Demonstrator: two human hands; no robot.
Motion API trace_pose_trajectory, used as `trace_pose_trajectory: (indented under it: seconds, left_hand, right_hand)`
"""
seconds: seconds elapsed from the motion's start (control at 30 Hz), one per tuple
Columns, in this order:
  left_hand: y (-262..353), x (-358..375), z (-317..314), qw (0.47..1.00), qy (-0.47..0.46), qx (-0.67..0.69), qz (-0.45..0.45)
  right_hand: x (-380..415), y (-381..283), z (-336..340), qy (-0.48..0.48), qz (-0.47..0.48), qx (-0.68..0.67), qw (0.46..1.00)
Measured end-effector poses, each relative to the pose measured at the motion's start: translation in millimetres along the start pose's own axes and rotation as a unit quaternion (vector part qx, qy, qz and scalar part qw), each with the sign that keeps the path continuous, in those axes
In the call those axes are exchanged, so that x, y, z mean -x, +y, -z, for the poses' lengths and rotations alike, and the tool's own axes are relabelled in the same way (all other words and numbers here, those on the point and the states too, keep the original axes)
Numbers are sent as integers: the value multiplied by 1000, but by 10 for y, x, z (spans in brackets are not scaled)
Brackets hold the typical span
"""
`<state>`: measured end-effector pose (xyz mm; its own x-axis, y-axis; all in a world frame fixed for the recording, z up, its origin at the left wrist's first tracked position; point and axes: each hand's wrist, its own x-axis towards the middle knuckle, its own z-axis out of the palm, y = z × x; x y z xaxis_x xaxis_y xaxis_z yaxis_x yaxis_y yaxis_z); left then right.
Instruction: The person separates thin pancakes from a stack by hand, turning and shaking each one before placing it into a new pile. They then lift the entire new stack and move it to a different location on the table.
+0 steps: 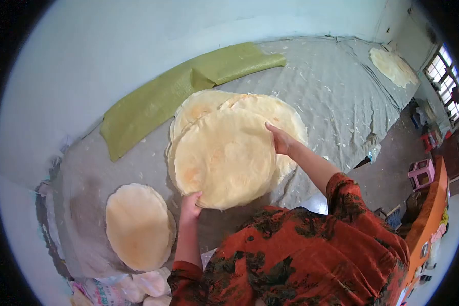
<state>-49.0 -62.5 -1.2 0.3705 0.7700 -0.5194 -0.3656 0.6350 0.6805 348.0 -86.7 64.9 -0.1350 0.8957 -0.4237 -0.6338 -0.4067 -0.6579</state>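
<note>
A large round, pale flatbread (224,158) is held up between both hands, over a pile of similar rounds (290,120) on the grey sheet. My left hand (191,204) grips its lower left edge, with the thumb on top and the fingers hidden beneath. At the upper right edge, my right hand (279,138) holds it the same way, thumb on top. A smaller stack of flatbreads (137,227) lies on the sheet to the left of my left forearm.
A folded green woven mat (158,104) lies along the wall behind the pile. Another flatbread (392,67) rests at the far right of the grey sheet (331,76). Plastic bags (112,291) are at the lower left. A pink stool (421,174) stands on the floor at right.
</note>
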Motion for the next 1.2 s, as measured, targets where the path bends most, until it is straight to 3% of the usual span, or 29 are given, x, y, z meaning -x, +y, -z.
trace_pose_trajectory:
  seconds: [0.13, 0.23, 0.3, 0.37, 0.43, 0.47, 0.53, 0.67, 0.9, 0.97, 1.0, 1.07, 1.2]
  left_hand:
    - [-39, -118, 104, 997, -33, 64, 24]
    - [-50, -123, 65, 991, -64, 118, 23]
    - [-111, -188, 150, 989, -76, 123, 17]
    - [-198, -255, 249, 997, -48, 59, -1]
    - [-166, -194, 191, 998, -25, 53, 10]
    - [-135, -160, 165, 999, -4, 45, 19]
    - [-34, -77, 37, 999, 0, 33, 4]
    - [264, 93, -329, 997, -27, -25, -62]
    - [239, -345, -336, 994, -92, -52, -40]
    - [353, -135, -454, 995, -69, 47, 52]
    - [305, -136, -441, 995, -70, 39, 53]
    - [144, -170, -424, 985, -70, -133, -80]
    - [603, -243, -678, 981, -91, -137, -101]
  right_hand:
    - [-245, -137, -3, 50, -72, 46, 995]
    - [-435, -112, -31, 18, -66, 147, 987]
    - [-398, -99, -74, 95, -96, 281, 950]
    - [-395, -102, -29, 97, -98, 237, 962]
    - [-294, -94, -138, 83, -5, 209, 974]
    - [-288, -105, -134, 82, -8, 209, 974]
    - [-294, -179, -125, 79, 64, 293, 951]
    - [9, -350, -105, 76, 90, 234, 965]
    - [-1, 133, 414, 157, 49, 82, 983]
    - [31, 50, 335, 170, 32, 105, 979]
    - [38, 22, 319, 170, 35, 98, 980]
    - [50, -57, 287, 145, 89, 108, 980]
    - [366, -192, 37, 169, 77, 101, 977]
